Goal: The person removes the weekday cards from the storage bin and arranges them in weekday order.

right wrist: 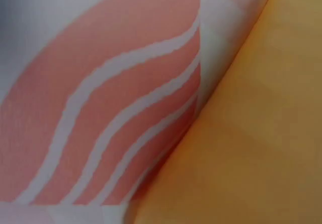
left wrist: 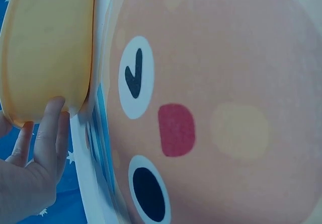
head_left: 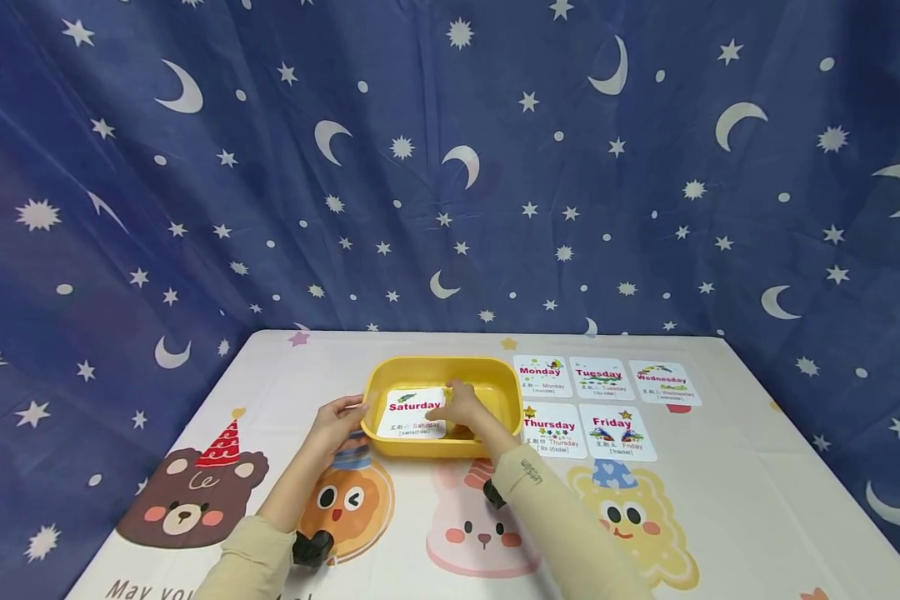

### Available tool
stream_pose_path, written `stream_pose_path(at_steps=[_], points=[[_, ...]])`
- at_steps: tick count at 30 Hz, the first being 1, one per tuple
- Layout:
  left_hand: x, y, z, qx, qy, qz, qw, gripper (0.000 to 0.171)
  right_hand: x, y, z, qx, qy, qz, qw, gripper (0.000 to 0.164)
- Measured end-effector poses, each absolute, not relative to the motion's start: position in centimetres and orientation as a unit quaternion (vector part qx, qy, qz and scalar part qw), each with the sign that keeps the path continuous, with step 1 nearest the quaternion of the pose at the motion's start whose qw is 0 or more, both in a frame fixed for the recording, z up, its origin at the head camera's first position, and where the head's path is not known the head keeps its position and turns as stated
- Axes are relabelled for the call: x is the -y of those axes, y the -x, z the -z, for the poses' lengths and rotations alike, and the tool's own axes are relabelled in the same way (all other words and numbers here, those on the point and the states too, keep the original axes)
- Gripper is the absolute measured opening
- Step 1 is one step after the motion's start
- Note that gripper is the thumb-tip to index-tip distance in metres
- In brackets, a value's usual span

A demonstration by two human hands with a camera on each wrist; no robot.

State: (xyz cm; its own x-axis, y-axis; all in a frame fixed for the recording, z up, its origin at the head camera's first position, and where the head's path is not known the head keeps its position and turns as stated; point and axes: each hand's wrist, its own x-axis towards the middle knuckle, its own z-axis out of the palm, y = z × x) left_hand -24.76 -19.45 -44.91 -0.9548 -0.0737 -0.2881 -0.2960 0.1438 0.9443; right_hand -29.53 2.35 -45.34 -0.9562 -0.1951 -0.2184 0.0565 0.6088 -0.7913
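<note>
A yellow plastic basin (head_left: pixel 498 379) sits toward the back of the table. Inside its left half is a white card printed "Saturday" (head_left: pixel 414 408). My right hand (head_left: pixel 467 408) reaches over the front rim and pinches the card near its right edge, the thumb on its face; the other fingertips are partly hidden. At the basin's left end my left hand (head_left: pixel 333 429) touches the outside with its fingers. In the left wrist view, extended fingers (left wrist: pixel 49 128) rest against the basin wall. The right wrist view shows only basin wall (right wrist: pixel 251 133) and cloth.
Right of the basin lie cards in two rows: Monday (head_left: pixel 542 377), Tuesday (head_left: pixel 602 379) and Wednesday (head_left: pixel 664 383) behind, Thursday (head_left: pixel 553 431) and Friday (head_left: pixel 618 433) in front. A cartoon-printed cloth (head_left: pixel 750 483) covers the table. A blue star-patterned curtain (head_left: pixel 390 192) hangs behind.
</note>
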Motion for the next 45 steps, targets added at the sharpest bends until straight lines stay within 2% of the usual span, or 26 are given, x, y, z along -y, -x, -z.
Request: stream_pose_path(at_steps=[14, 22, 31, 41, 45], points=[[19.2, 24.4, 46.0, -0.752, 0.13, -0.64, 0.088, 0.043, -2.3, 29.2, 47.0, -0.915, 0.055, 0.368, 0.155, 0.078], [19.4, 24.4, 45.8, -0.754, 0.125, -0.64, 0.085, 0.043, -1.8, 29.2, 46.4, -0.919, 0.056, 0.355, 0.16, 0.091], [19.0, 24.7, 45.2, -0.754, 0.109, -0.642, 0.088, 0.045, -2.5, 29.8, 46.0, -0.92, 0.048, 0.353, 0.164, 0.088], [18.8, 24.8, 45.2, -0.746, 0.116, -0.649, 0.095, 0.044, -3.8, 29.7, 45.1, -0.887, 0.034, 0.402, 0.224, 0.086], [18.7, 24.9, 45.1, -0.745, 0.114, -0.65, 0.099, 0.044, -3.9, 29.9, 44.7, -0.898, 0.025, 0.369, 0.237, 0.083]])
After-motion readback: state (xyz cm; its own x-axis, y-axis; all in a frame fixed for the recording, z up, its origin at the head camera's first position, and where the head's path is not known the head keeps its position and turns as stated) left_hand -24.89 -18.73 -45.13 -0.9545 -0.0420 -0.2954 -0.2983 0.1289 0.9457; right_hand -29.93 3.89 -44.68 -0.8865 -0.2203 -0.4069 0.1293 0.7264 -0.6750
